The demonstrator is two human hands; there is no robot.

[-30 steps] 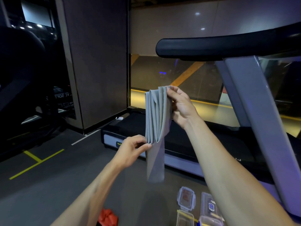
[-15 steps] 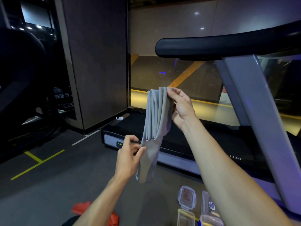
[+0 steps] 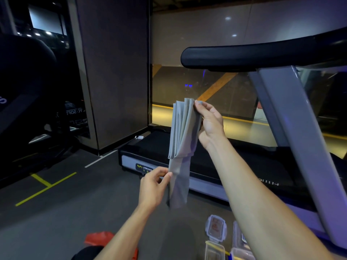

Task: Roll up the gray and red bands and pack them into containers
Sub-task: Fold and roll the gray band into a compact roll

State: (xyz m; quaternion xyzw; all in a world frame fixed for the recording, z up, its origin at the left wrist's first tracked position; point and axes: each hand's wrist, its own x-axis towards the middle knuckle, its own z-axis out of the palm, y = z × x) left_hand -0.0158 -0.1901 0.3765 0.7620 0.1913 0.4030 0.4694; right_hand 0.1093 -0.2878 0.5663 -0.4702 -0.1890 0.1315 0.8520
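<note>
While the right hand (image 3: pixel 210 122) pinches the top of the gray band (image 3: pixel 183 139) between thumb and fingertips, the band hangs straight down in several loose folds, held up in front of the treadmill (image 3: pixel 206 158). Lower down, the left hand (image 3: pixel 153 186) grips the band's single hanging tail at its left edge, thumb and forefinger closed on the cloth. The tail ends just below that hand, clear of the floor (image 3: pixel 75 212).

On the floor near the bottom edge lies the red band (image 3: pixel 99 238), crumpled in a heap and partly hidden behind the left forearm. To its right, clear plastic containers (image 3: pixel 216 239) sit on the floor with their lids flipped open; the right forearm covers part of them, so how many there are cannot be told. The treadmill's black handrail (image 3: pixel 253 55) runs across the upper right, and yellow lines (image 3: pixel 45 184) mark the floor at left.
</note>
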